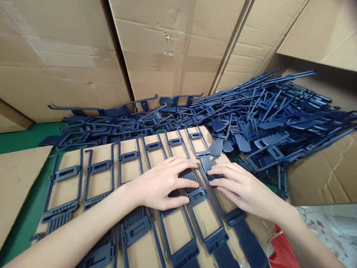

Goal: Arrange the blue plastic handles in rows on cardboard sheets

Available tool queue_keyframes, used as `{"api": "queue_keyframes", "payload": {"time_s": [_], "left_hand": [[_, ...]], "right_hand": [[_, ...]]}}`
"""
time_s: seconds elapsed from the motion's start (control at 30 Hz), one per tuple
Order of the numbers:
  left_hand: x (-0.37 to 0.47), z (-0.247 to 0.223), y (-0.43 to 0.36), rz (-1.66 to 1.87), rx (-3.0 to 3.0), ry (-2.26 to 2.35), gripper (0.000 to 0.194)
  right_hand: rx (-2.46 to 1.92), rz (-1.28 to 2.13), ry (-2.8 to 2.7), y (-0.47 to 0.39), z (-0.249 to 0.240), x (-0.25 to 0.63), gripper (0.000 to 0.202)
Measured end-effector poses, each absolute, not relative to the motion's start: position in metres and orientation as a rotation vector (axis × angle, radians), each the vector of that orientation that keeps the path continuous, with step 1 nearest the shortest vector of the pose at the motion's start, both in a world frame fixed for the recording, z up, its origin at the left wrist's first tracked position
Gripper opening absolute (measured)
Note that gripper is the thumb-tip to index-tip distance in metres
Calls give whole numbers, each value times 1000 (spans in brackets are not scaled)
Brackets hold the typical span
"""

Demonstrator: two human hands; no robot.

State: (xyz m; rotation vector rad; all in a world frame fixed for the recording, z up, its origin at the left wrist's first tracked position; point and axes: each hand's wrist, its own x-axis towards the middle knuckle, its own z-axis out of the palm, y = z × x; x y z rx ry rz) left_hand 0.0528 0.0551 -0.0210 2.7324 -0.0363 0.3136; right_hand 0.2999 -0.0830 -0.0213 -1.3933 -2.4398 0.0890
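Note:
Dark blue plastic frames, each with a ribbed tongue and a slotted crossbar, lie in rows on a cardboard sheet (128,173). My left hand (164,182) reaches over these rows with its fingers spread. Its index finger and thumb tips are at the slotted crossbar of one frame (197,195). To the right, my right hand (244,188) has its fingers stretched out. Their tips rest at the ribbed part and side bar of the neighbouring frame (208,163); its thumb is hidden. Neither hand is visibly wrapped around a frame.
A tangled heap of the same blue frames (267,115) stands at the back right and spreads leftward along the boxes. Tall cardboard boxes (167,44) form a wall behind. Green floor (16,141) shows at left. Something red (283,249) lies at lower right.

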Motion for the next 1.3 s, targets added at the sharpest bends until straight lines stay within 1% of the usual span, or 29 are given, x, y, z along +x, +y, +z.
{"api": "queue_keyframes", "payload": {"time_s": [0.07, 0.2, 0.4, 0.67, 0.9, 1.1, 1.3], "left_hand": [[53, -21, 55, 316, 2735, -39, 38], [53, -21, 55, 320, 2739, -36, 38], [52, -22, 54, 307, 2742, -29, 39], [53, -23, 55, 296, 2730, -27, 39], [52, -25, 54, 314, 2726, -31, 39], [53, -26, 54, 306, 2733, -33, 40], [52, -26, 53, 300, 2735, -18, 40]], "right_hand": [[-1399, 88, -2433, -83, -24, 301, 23], [-1442, 131, -2411, -85, -28, 303, 25], [-1527, 106, -2345, -84, -37, 305, 35], [-1500, 193, -2383, -76, -35, 313, 24], [-1479, 65, -2354, -70, -38, 308, 23], [-1467, 108, -2282, -62, -43, 306, 19], [-1450, 110, -2285, -55, -38, 302, 14]]}}
